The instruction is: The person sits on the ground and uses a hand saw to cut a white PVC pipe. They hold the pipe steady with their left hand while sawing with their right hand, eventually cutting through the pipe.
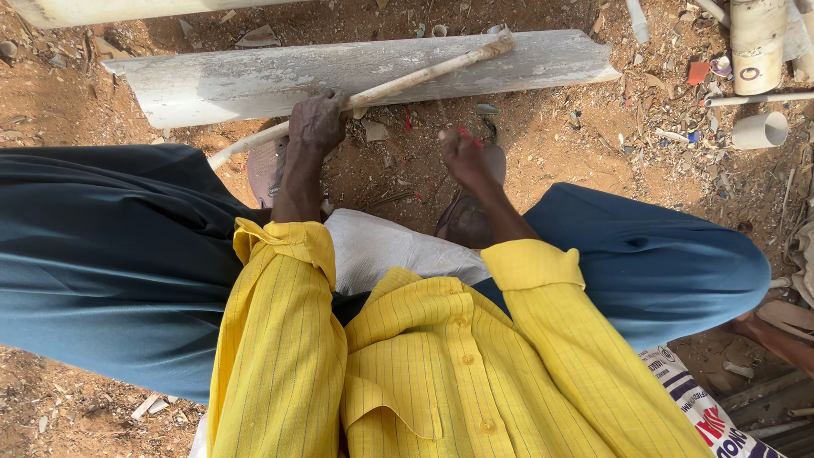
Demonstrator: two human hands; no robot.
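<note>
Yellow shirt (441, 365) with thin dark pinstripes and yellow buttons; blue-grey trousers (110, 254); pale tan stick (407, 80) in the left hand (315, 123); small red marker (466, 136) in the right hand (465, 159); off-white half pipe (254, 80), streaked grey; reddish-brown earth (560, 144); white sack (381, 246); brown sandal (465, 219).

Left palm: we cannot see it; the left hand (315, 124) closes over the thin pale pipe (398, 85), hiding the stretch beneath.
Right hand (465, 159): we see only a tip of the red object (468, 136) it holds; its kind is indeterminate.
Sandals (471, 212): largely covered by forearms and knees.
Large pipe, upper right (757, 42): cut by the top edge.
Printed sack (704, 411): cropped at the bottom edge.
Ground debris (678, 136): too small for us to identify.
</note>
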